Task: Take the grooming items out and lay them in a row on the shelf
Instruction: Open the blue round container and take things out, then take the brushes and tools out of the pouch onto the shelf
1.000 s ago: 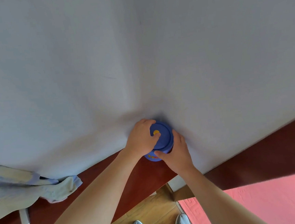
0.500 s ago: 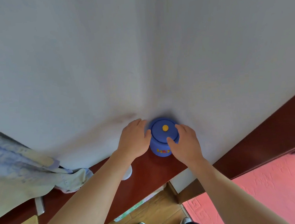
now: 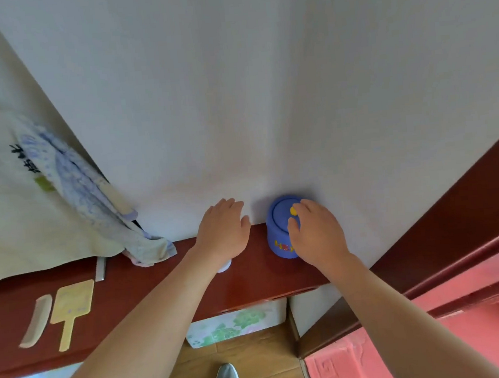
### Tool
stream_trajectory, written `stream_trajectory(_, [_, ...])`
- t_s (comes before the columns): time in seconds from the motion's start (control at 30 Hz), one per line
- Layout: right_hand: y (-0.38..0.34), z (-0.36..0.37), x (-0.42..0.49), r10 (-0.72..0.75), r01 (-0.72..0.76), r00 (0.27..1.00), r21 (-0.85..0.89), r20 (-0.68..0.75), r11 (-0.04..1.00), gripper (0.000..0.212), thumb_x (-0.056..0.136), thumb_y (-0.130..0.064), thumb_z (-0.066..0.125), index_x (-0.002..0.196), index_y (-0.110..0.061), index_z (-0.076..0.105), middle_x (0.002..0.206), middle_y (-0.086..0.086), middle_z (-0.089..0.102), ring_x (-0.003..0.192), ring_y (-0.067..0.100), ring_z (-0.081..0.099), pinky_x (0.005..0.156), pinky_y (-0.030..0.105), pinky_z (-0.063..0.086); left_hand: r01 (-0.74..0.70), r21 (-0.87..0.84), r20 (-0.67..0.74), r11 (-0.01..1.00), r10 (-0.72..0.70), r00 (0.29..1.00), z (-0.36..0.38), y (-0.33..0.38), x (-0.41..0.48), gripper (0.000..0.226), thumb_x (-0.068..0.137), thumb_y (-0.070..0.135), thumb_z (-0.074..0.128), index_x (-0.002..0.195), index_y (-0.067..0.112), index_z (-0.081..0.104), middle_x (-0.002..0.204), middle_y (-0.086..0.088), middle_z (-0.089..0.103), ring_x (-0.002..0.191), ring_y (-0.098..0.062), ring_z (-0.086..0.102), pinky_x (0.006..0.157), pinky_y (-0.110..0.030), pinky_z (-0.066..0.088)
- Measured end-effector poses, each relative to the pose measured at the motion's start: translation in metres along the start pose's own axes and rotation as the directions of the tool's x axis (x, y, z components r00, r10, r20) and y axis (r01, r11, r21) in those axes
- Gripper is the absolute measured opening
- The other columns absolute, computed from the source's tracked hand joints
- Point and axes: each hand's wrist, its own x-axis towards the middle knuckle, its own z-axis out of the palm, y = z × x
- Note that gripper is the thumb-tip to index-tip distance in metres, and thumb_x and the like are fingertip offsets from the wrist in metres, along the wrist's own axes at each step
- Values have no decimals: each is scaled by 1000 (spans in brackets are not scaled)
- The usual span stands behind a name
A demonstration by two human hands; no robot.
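Right hand (image 3: 316, 237) atop blue jar (image 3: 279, 231); cloth (image 3: 148, 250), comb (image 3: 36, 320) leftward.

Left hand (image 3: 223, 231) let go of jar (image 3: 276, 239), now apart to its left, fingers straight. Right hand (image 3: 317, 234) shifted up, grips lid (image 3: 279, 216) near knob (image 3: 293, 211).

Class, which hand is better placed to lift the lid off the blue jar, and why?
Right. The right hand curls over the lid, reaching its yellow knob, on the blue jar. The left hand lies open beside the jar, not touching it.
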Motion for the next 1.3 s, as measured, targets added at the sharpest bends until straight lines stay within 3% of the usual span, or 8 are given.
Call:
stream_trajectory(0.43, [-25, -23, -23, -185, 191, 976, -45, 116, 981, 31, 98, -26, 38, 99, -5, 61, 103, 10, 62, 101, 33, 56, 90, 43, 41, 220, 31, -87, 975, -216, 972, -24, -1, -87, 40, 103, 27, 38, 134, 5, 52, 133, -13, 57, 125, -28, 49, 104, -41, 38])
stream_trajectory(0.6, [-68, -19, -41, -205, 205, 972, 8, 119, 979, 43, 92, -36, 22, 84, -8, 53, 91, 11, 61, 86, 35, 55, 71, 37, 37, 244, 16, -126, 970, -241, 962, -40, -33, -127, 43, 103, 28, 39, 138, 4, 49, 133, -14, 57, 125, -31, 49, 103, -44, 41])
stream_trajectory(0.7, [-101, -7, -52, -229, 226, 963, 40, 144, 973, 28, 97, -26, 37, 91, -6, 57, 96, 9, 60, 90, 33, 54, 77, 40, 43, 277, 11, -142, 961, -273, 951, -49, -59, -157, 42, 103, 30, 37, 136, 8, 49, 127, -8, 58, 122, -29, 52, 100, -43, 41])
stream_trajectory(0.83, [-158, 9, -73, -320, 313, 933, 69, 162, 947, 23, 94, -27, 34, 81, -12, 46, 89, 7, 57, 86, 30, 53, 75, 38, 39, 329, 10, -176, 944, -323, 930, -63, -95, -203, 41, 102, 29, 40, 137, 9, 49, 130, -8, 57, 121, -28, 51, 101, -43, 41])
stream_trajectory(0.9, [-186, 17, -82, -365, 356, 916, 84, 165, 931, 28, 94, -29, 35, 89, -10, 54, 95, 6, 60, 92, 29, 55, 82, 39, 44, 363, 25, -186, 931, -353, 917, -68, -113, -226, 41, 102, 28, 40, 136, 9, 49, 132, -9, 56, 121, -29, 50, 101, -41, 41])
stream_trajectory(1.0, [-225, 27, -94, -446, 433, 879, 112, 169, 895, 36, 93, -34, 30, 97, -11, 57, 98, 4, 61, 93, 27, 56, 84, 40, 47, 437, 40, -192, 899, -422, 886, -75, -140, -256, 46, 102, 29, 36, 140, 6, 47, 137, -12, 54, 130, -33, 46, 108, -44, 38])
stream_trajectory(1.2, [-283, 48, -98, -588, 570, 786, 144, 189, 809, 39, 95, -35, 30, 108, -11, 59, 102, 3, 61, 98, 26, 55, 89, 41, 45, 602, 6, -218, 799, -586, 780, -88, -180, -302, 53, 99, 35, 23, 138, 10, 50, 134, -11, 56, 127, -30, 48, 103, -43, 40])
stream_trajectory(1.3, [-314, 58, -90, -669, 657, 712, 133, 216, 742, 34, 98, -30, 34, 110, -10, 58, 107, 4, 61, 104, 26, 54, 93, 40, 41, 696, -36, -224, 717, -685, 694, -96, -198, -321, 50, 105, 31, 29, 148, 9, 40, 152, -12, 43, 143, -29, 34, 115, -41, 29])
